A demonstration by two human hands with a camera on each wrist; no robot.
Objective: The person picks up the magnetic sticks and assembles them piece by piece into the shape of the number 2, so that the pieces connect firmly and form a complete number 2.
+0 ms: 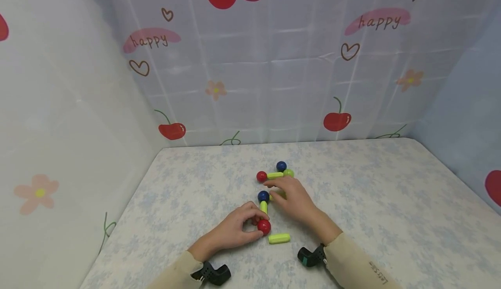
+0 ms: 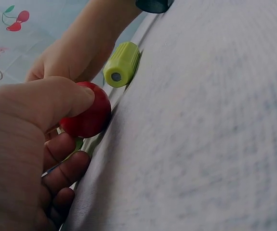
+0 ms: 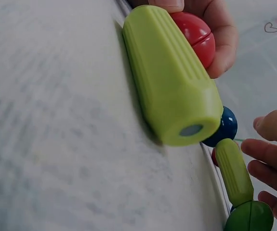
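Observation:
My left hand point(image 1: 239, 224) pinches a red ball point(image 1: 264, 227) between thumb and fingers, at the near end of a yellow-green rod point(image 1: 264, 207). A dark blue ball point(image 1: 263, 197) sits at that rod's far end. Beside the blue ball hovers my right hand point(image 1: 292, 197), its fingers loosely bent and apart, seemingly gripping nothing. Under it, in the right wrist view, another rod point(image 3: 234, 173) runs from the blue ball to a green ball point(image 3: 250, 217). A loose ribbed rod point(image 1: 279, 238) lies right of the red ball, with a grey disc on its end face.
Farther back, a red ball point(image 1: 262, 176), a rod point(image 1: 275, 175) and a green ball point(image 1: 288, 173) form a row, with a blue ball point(image 1: 281, 166) just behind. A patterned cloth covers the table point(image 1: 188, 189). Printed curtains point(image 1: 270, 84) stand behind and at both sides.

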